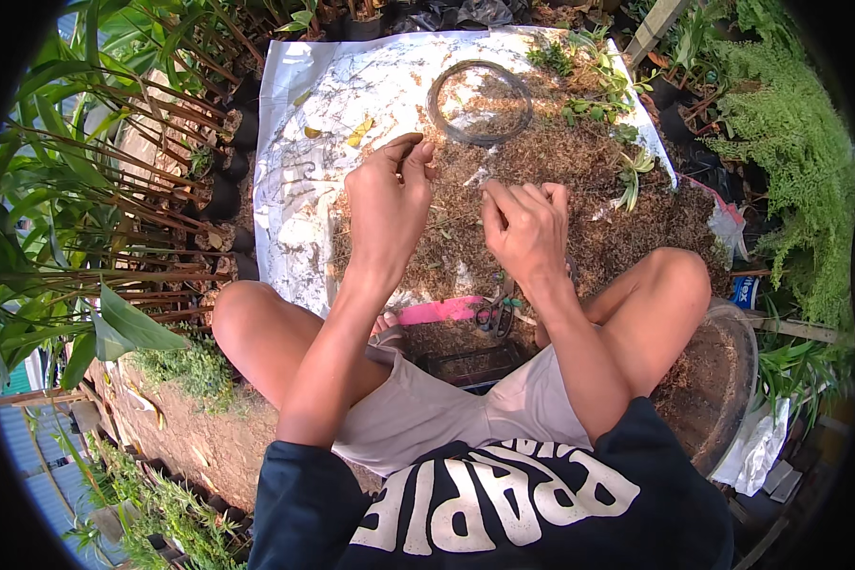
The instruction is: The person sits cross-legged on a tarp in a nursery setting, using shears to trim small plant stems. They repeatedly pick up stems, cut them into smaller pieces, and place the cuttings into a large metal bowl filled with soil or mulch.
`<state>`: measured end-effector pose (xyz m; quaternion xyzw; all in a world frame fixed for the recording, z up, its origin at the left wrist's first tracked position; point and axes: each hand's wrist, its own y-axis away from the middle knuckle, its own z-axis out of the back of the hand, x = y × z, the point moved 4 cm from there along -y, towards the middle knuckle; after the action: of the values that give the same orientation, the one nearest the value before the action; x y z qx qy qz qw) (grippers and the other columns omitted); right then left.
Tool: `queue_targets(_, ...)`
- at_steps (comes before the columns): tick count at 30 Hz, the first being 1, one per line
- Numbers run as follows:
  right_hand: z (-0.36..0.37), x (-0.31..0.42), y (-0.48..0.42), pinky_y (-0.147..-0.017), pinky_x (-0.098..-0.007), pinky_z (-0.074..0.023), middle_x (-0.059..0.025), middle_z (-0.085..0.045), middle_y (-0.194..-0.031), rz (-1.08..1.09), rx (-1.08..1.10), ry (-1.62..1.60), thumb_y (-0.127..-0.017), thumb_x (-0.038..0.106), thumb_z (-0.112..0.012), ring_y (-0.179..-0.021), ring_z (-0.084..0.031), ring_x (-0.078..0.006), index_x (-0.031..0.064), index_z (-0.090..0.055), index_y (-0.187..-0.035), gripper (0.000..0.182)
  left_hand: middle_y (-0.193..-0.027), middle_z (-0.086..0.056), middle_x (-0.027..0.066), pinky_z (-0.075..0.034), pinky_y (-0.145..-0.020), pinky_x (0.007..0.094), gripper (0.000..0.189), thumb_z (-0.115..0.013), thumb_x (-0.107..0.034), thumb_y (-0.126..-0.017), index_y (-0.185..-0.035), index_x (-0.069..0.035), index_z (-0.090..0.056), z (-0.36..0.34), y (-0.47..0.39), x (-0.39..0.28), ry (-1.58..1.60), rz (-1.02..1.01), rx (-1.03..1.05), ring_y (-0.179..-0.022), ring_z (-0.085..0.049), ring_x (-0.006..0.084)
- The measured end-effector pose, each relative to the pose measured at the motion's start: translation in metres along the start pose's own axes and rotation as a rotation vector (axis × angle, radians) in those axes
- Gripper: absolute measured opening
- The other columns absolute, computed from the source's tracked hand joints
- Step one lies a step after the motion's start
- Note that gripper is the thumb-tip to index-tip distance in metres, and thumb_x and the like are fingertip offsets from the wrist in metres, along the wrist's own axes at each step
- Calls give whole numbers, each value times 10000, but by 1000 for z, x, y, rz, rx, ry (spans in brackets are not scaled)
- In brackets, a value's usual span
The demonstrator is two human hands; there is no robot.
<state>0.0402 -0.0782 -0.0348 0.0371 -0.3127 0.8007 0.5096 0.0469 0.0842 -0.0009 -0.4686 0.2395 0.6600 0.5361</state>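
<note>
My left hand (392, 192) is raised over the soil-strewn white sheet (292, 85), its thumb and fingertips close together. To its right, my right hand (527, 217) is held with bent fingers, thumb near the forefinger. Whether something thin, such as a wire, is pinched in either hand is too fine to tell. Beyond both hands lies a coil of thin dark wire (439, 114). Scissors (497, 317) rest near my feet, beside a pink strip (438, 311). Green plant cuttings (634, 171) lie on the sheet's right part, with yellow leaves (360, 132) on its left.
Potted plants with long stems (217, 192) line the left side. Feathery green foliage (791, 157) hangs at the right. A round tub of soil (744, 356) stands beside my right knee, and a black tray (470, 365) sits between my legs.
</note>
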Motion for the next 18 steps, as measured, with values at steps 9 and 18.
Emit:
queue_targets(9, -6, -32, -8, -818, -303, -533, -134, -655, -1042, -433, -175, -1018, -927, 28, -492, -950, -650, -210, 3, -587, -1030, 143, -715, -652, 36, -443, -561, 275, 225, -490, -92, -922, -1025, -8, -671, -17, -1, 28, -52, 156, 442, -592, -553, 76)
queue_targets(18, 135, -65, -33, -518, -177, -386, -88, -616, -905, -84, -496, -1604, -952, 102, -489, -616, -540, -72, 14, -477, -1232, 294, -746, -676, 108, -417, -508, 203, 85, -619, -26, -856, -905, 42, -604, -27, -2, 31, 503, 282, 371, -563, -532, 73)
